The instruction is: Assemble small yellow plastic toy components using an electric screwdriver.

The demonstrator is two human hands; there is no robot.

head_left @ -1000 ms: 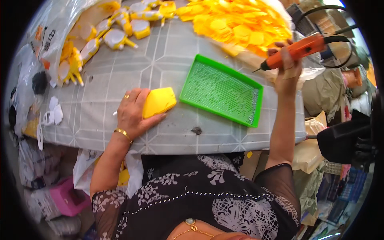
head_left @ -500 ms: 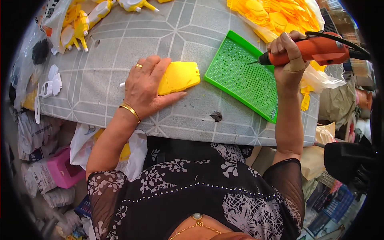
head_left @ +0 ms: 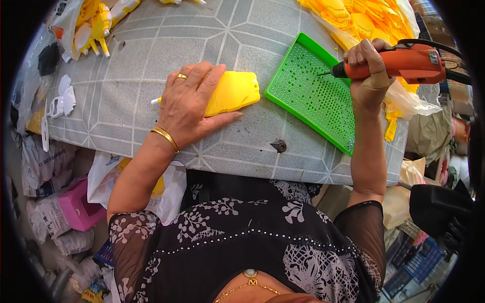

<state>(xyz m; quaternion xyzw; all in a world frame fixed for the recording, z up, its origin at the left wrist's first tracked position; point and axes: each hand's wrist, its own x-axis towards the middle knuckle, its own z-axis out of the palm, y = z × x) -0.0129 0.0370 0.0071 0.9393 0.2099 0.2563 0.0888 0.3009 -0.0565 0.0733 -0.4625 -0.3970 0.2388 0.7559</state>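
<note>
My left hand (head_left: pixel 189 101) is wrapped over a yellow plastic casing (head_left: pixel 235 93) on the table, thumb along its near edge. A short white tip pokes out on the casing's left side; much of the casing is hidden under my palm. In my right hand (head_left: pixel 370 70) is an orange-red electric screwdriver (head_left: pixel 417 63) with a black nose, its thin bit pointing left. The bit is over a green tray (head_left: pixel 308 126) with a grid of small holes. Small shiny bits, perhaps screws, gather in the tray's near right corner.
A heap of yellow plastic parts (head_left: pixel 361 22) in a clear bag lies at the far right. Yellow-and-white assembled pieces (head_left: pixel 96 30) are at the far left, near white plastic parts (head_left: pixel 63 98). A dark pointed object (head_left: pixel 278 146) sits near the table's front edge (head_left: pixel 283 174).
The view has shifted slightly, so table items appear a little farther right. Both hands keep their grips, the left on the yellow casing and the right on the electric screwdriver.
</note>
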